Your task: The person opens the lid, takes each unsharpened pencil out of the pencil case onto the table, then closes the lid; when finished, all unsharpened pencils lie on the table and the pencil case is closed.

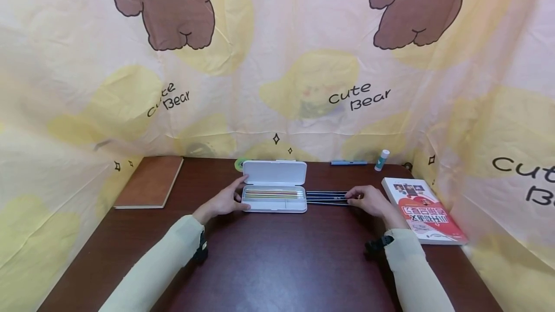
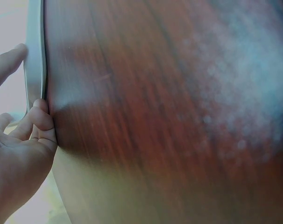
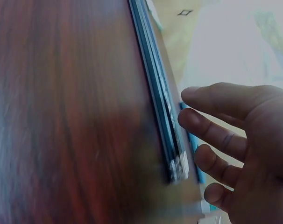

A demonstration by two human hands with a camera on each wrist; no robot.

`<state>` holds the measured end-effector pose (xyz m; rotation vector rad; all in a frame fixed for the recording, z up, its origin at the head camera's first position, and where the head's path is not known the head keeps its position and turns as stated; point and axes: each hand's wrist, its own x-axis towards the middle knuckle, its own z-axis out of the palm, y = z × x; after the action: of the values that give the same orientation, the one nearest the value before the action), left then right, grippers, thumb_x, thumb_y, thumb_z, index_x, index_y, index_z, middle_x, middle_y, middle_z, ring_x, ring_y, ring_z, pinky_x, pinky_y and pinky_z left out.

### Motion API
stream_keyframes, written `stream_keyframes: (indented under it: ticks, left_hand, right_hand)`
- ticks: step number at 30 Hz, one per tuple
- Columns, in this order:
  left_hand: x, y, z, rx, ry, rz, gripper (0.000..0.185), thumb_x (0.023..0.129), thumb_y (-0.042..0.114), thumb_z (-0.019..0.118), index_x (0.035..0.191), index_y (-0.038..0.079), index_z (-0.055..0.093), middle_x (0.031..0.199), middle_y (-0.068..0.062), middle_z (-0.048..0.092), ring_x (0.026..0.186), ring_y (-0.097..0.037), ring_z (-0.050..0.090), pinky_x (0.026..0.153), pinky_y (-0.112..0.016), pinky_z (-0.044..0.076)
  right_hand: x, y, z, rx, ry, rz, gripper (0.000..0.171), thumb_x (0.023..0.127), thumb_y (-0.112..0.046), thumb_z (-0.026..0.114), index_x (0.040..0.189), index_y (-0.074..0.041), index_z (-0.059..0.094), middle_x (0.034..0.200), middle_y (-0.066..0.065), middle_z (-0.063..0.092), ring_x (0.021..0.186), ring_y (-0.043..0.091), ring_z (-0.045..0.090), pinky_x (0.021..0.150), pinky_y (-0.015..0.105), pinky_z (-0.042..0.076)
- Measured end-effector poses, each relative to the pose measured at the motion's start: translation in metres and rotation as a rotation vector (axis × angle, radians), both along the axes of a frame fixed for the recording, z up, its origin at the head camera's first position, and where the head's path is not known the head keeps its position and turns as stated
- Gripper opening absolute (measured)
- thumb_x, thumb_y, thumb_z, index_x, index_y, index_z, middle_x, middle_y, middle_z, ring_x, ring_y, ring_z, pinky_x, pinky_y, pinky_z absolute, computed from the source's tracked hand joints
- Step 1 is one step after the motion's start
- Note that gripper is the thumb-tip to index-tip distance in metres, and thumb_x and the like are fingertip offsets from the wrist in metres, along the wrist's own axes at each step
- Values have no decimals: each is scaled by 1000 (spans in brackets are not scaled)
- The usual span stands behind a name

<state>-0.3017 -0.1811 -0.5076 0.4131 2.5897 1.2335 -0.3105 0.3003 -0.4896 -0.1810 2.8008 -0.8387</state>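
Observation:
A white pencil case (image 1: 274, 191) lies open at the middle of the dark wooden table (image 1: 277, 259), lid raised toward the back, with coloured pencils (image 1: 273, 194) in its tray. My left hand (image 1: 223, 201) rests against the case's left end, thumb up by the lid. In the left wrist view its curled fingers (image 2: 41, 121) touch the case edge (image 2: 35, 56). A bundle of dark pencils (image 1: 327, 198) lies flat just right of the case. My right hand (image 1: 368, 200) sits at their right end. The right wrist view shows its fingers (image 3: 211, 133) relaxed beside the pencils (image 3: 158, 93).
A brown notebook (image 1: 149, 182) lies at the back left, a red and white book (image 1: 422, 211) at the right edge. Along the back are a green tape roll (image 1: 240, 163), a blue pen (image 1: 348, 162) and a glue stick (image 1: 382, 159). Bear-print cloth walls the table in.

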Motion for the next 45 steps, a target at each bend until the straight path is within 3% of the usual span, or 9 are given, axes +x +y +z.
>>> stream_keyframes:
  ticks: [10, 22, 33, 45]
  left_hand:
    - [1, -1, 0, 5, -10, 5, 102, 82, 23, 84, 160, 26, 19, 147, -13, 50, 92, -20, 54, 76, -29, 46]
    - [0, -1, -2, 5, -16, 6, 101, 82, 24, 84, 160, 27, 19, 149, -13, 49, 90, -18, 55, 75, -29, 47]
    - [1, -1, 1, -10, 5, 5, 102, 82, 25, 84, 160, 26, 19, 148, -14, 50, 89, -18, 55, 75, -29, 46]
    - [0, -1, -2, -23, 3, -8, 101, 83, 26, 82, 161, 26, 18, 150, -13, 48, 91, -18, 55, 76, -28, 46]
  right_hand:
    - [-5, -34, 10, -53, 76, 88, 21, 95, -24, 69, 114, -17, 73, 114, 5, 71, 104, 24, 59, 96, 51, 48]
    - [-7, -91, 21, -58, 76, 131, 21, 94, -26, 70, 113, -20, 73, 112, 1, 71, 99, 21, 60, 92, 44, 51]
    - [-13, -132, 16, -53, 97, 214, 19, 92, -20, 72, 111, -18, 75, 109, 0, 73, 99, 19, 62, 93, 44, 52]
    - [-17, -146, 5, 3, 93, 270, 15, 90, -18, 73, 105, -21, 75, 103, -4, 74, 100, 15, 65, 95, 41, 51]
